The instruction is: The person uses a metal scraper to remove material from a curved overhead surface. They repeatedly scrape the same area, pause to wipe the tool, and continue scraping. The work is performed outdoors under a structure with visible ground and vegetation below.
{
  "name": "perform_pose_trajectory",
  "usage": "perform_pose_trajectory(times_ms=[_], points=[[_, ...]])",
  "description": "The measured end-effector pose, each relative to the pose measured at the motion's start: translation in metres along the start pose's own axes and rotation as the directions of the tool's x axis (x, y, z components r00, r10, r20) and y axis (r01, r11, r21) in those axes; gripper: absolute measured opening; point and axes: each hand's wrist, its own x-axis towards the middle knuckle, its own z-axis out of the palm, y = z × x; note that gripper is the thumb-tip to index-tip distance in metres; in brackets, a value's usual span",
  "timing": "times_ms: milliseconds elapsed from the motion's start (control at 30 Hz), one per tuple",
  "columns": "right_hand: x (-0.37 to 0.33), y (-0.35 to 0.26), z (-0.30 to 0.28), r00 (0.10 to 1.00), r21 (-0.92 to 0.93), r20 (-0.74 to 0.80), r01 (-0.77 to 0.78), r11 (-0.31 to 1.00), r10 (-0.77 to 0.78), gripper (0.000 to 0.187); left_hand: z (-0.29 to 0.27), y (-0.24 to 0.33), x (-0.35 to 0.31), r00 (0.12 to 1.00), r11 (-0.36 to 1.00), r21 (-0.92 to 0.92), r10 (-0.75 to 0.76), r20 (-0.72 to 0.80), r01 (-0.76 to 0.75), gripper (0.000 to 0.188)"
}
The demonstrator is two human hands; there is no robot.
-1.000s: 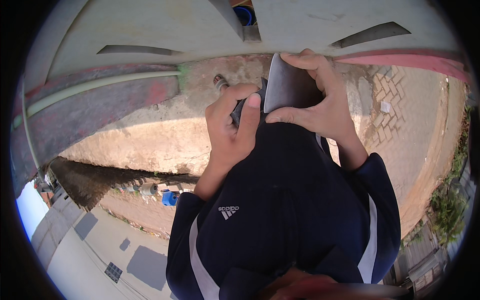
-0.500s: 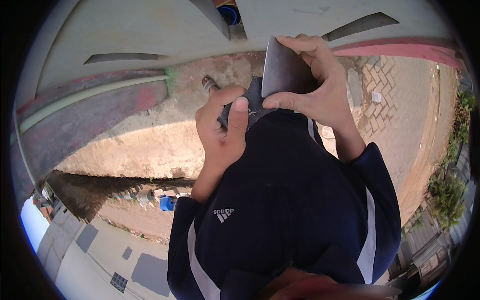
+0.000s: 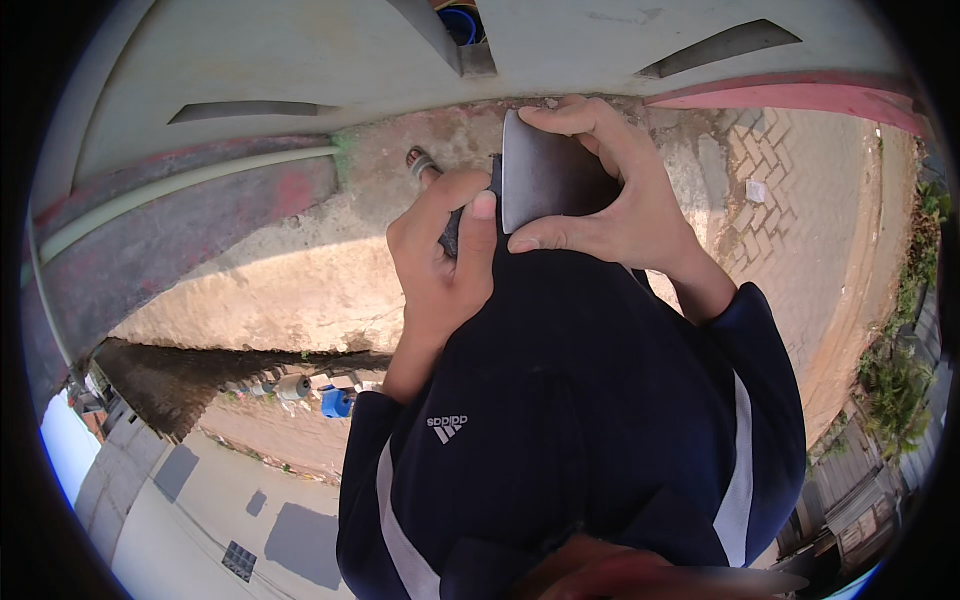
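Observation:
My right hand (image 3: 635, 205) grips a grey, smooth-faced plate-like piece (image 3: 548, 175) between thumb below and fingers above. Its pale, slightly curved edge faces left, and the palm hides its right side. Fingers and thumb of my left hand (image 3: 440, 240) are closed on a dark grey flat piece (image 3: 452, 232), perhaps a cloth or abrasive sheet; I cannot tell which. Part of this dark piece (image 3: 496, 172) shows beside the pale edge. Whether the two pieces touch is unclear. Both hands are close together in front of my dark top (image 3: 590, 380).
A pale wall (image 3: 400, 65) with slots runs along the far side, with a pipe (image 3: 190, 185) along its base. My sandalled foot (image 3: 422, 163) is on concrete. Paving blocks (image 3: 760, 200) lie at right, a blue container (image 3: 336, 403) at lower left.
My right hand has moved left and slightly nearer me with the grey piece, which now covers much of the dark piece. My left hand has barely shifted and keeps its hold.

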Motion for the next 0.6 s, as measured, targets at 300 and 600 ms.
perform_pose_trajectory(times_ms=[300,600], points=[[0.007,0.004,0.000,0.995,0.079,-0.103,0.011,0.997,-0.002,0.075,0.002,-0.001,0.001,0.997,0.996,0.048,0.081,-0.010,-0.081,0.014],[0.010,0.003,-0.004,0.996,0.018,-0.086,0.031,0.999,-0.030,0.071,0.002,-0.001,-0.002,0.989,0.986,0.075,0.149,-0.019,-0.147,0.012]])
